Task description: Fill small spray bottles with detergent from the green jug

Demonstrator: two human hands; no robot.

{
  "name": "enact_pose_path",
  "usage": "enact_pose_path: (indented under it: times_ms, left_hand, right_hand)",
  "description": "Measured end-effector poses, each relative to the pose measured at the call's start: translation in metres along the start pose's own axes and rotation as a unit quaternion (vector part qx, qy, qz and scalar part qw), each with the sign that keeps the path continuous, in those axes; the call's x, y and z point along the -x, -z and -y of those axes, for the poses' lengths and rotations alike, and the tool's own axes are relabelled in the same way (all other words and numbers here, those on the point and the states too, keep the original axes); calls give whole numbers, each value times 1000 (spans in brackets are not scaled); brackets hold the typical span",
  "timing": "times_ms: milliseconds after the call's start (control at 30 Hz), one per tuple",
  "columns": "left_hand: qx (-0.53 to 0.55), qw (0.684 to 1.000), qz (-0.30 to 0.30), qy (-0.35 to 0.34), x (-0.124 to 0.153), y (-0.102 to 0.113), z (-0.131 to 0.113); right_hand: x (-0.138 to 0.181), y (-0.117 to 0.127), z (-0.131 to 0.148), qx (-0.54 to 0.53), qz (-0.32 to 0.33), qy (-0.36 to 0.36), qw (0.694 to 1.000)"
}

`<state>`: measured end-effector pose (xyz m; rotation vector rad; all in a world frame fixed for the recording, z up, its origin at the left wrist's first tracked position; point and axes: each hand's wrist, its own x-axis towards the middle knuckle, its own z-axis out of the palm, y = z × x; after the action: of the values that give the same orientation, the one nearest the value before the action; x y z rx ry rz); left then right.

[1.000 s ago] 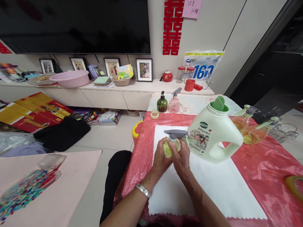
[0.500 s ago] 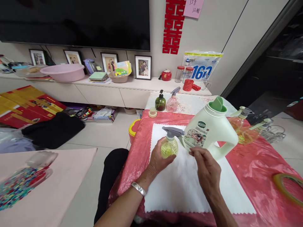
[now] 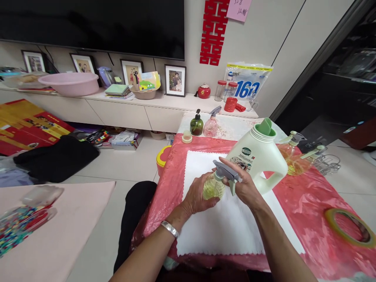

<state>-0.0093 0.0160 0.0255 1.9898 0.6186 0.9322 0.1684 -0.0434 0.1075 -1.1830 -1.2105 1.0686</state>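
Observation:
My left hand (image 3: 198,196) wraps around the body of a clear spray bottle (image 3: 214,188) with yellowish liquid inside, held above a white cloth (image 3: 217,235). My right hand (image 3: 245,188) closes on the bottle's grey spray head (image 3: 226,170), thumb and fingers around its neck and nozzle side. Just behind my right hand stands a large pale green detergent jug (image 3: 264,150), its mouth open with a green spout showing. Part of the jug's label is hidden by my fingers.
A red plastic sheet (image 3: 305,207) covers the table. Near its back edge are a green pump bottle (image 3: 196,124), a pink spray bottle (image 3: 210,126) and a cream cap (image 3: 187,136). Orange spray bottles (image 3: 293,166) stand right, a tape roll (image 3: 331,221) nearer. A pink-topped table (image 3: 88,219) is left.
My right hand has moved up and left from in front of the jug and taken hold of the spray head. The bottle has tilted slightly; the view has shifted a little.

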Motion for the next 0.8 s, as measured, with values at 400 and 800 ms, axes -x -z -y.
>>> enact_pose_path:
  times_ms: [400,800]
  left_hand:
    - [12,999,17,25,0,-2,7]
    - [64,998,17,6,1,-4,10]
  right_hand:
    - [2,4,3,-4,23,17,1000]
    - [1,-6,5,-15,-29,27,999]
